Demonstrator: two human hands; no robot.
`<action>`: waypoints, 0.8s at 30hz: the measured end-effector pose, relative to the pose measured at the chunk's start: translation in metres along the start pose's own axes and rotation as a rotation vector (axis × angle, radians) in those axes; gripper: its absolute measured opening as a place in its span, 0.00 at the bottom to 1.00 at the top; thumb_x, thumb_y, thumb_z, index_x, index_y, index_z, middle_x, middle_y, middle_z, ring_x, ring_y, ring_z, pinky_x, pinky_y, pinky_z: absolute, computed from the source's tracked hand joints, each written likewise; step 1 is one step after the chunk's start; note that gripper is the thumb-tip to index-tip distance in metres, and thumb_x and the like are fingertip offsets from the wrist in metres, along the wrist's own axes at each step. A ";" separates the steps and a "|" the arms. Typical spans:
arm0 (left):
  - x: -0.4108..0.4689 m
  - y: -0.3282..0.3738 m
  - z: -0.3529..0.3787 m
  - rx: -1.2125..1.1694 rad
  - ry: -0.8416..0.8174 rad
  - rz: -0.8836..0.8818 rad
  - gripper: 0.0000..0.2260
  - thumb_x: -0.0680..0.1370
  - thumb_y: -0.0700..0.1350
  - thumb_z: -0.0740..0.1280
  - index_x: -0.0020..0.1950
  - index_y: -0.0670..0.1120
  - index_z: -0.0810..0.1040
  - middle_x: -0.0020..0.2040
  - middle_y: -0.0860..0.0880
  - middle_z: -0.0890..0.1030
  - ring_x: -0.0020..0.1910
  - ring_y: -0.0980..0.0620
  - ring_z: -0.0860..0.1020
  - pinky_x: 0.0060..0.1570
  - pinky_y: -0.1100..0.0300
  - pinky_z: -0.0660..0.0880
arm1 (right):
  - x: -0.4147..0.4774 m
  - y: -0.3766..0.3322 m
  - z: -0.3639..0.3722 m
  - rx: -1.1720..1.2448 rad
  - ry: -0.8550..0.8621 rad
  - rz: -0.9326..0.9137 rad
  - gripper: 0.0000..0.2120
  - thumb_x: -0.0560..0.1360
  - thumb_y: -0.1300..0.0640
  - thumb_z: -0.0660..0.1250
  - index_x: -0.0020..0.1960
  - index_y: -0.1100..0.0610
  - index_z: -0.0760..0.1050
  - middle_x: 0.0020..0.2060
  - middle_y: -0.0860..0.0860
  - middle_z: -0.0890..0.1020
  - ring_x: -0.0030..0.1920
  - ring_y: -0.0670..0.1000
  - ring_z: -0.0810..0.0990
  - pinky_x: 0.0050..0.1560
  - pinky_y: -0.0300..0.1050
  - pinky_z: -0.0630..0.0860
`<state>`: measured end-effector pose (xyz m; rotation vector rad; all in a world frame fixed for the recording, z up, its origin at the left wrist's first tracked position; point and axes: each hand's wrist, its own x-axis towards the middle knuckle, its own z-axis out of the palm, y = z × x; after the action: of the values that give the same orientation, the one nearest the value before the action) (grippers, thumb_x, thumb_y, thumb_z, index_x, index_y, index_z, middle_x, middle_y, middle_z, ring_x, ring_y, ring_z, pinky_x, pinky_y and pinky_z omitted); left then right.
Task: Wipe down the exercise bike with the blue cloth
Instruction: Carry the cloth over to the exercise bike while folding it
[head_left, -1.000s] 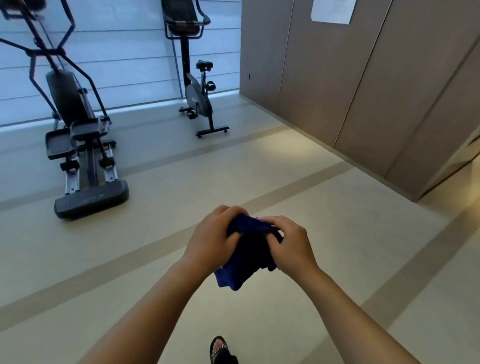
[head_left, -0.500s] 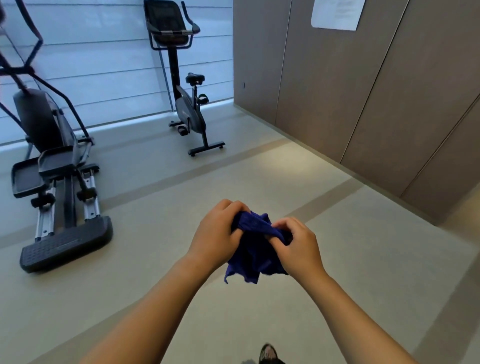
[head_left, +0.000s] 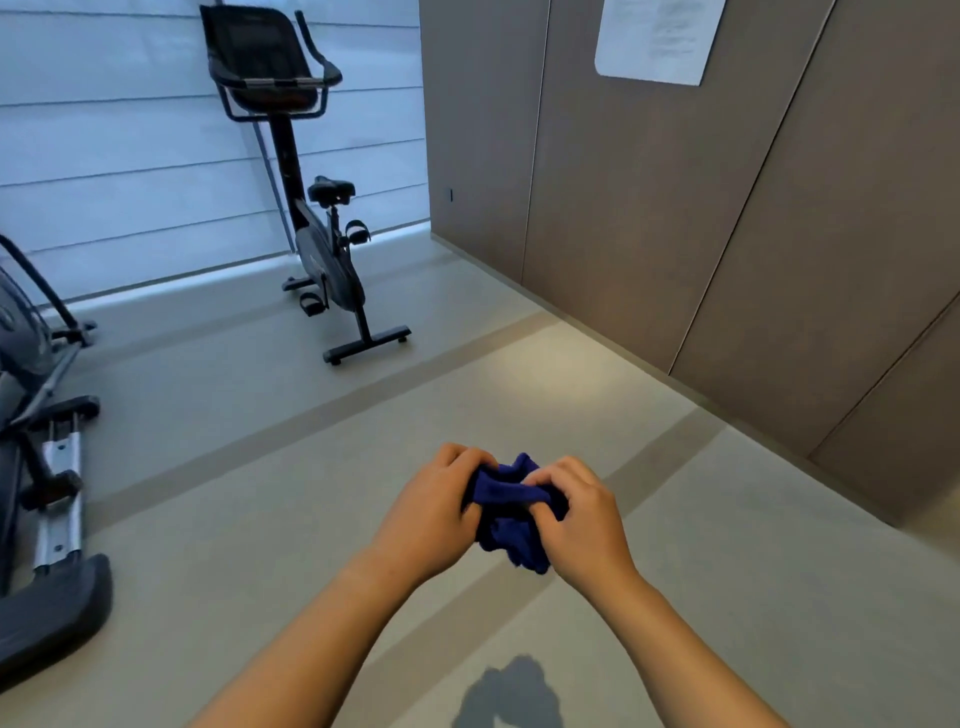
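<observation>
We hold the blue cloth (head_left: 511, 512) bunched between both hands — left hand (head_left: 434, 512) and right hand (head_left: 584, 519) each clamped on it with curled fingers. The exercise bike (head_left: 317, 218) stands well apart — upright on the floor (head_left: 727, 571) by the window.

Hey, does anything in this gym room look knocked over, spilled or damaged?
Nothing stands out. The exercise bike stands upright on its feet, the blue cloth is bunched between the left hand and right hand, and the floor shows no spill; its dark patch looks like a shadow.
</observation>
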<state>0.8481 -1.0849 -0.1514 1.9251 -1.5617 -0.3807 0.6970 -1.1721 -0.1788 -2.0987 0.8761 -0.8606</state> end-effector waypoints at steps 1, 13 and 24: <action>0.021 -0.008 -0.001 0.005 -0.001 -0.015 0.14 0.74 0.42 0.63 0.56 0.57 0.71 0.56 0.58 0.71 0.46 0.59 0.74 0.40 0.75 0.67 | 0.023 0.007 0.001 -0.009 -0.011 0.005 0.11 0.72 0.63 0.66 0.40 0.46 0.75 0.41 0.39 0.75 0.44 0.42 0.75 0.42 0.31 0.70; 0.305 -0.143 -0.008 0.076 -0.100 -0.029 0.21 0.73 0.45 0.65 0.64 0.58 0.67 0.64 0.56 0.69 0.55 0.55 0.74 0.52 0.66 0.70 | 0.315 0.093 0.065 -0.052 -0.130 -0.021 0.12 0.71 0.67 0.65 0.41 0.51 0.78 0.40 0.43 0.76 0.42 0.42 0.76 0.42 0.31 0.71; 0.581 -0.215 -0.067 0.038 -0.242 0.017 0.08 0.75 0.47 0.62 0.53 0.51 0.75 0.48 0.53 0.78 0.40 0.55 0.77 0.44 0.57 0.76 | 0.591 0.136 0.098 0.003 -0.080 -0.067 0.17 0.67 0.72 0.63 0.42 0.51 0.80 0.42 0.43 0.81 0.46 0.44 0.78 0.48 0.40 0.76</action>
<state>1.2031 -1.5974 -0.1424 1.9508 -1.7484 -0.5992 1.0553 -1.6706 -0.1599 -2.1547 0.7658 -0.8062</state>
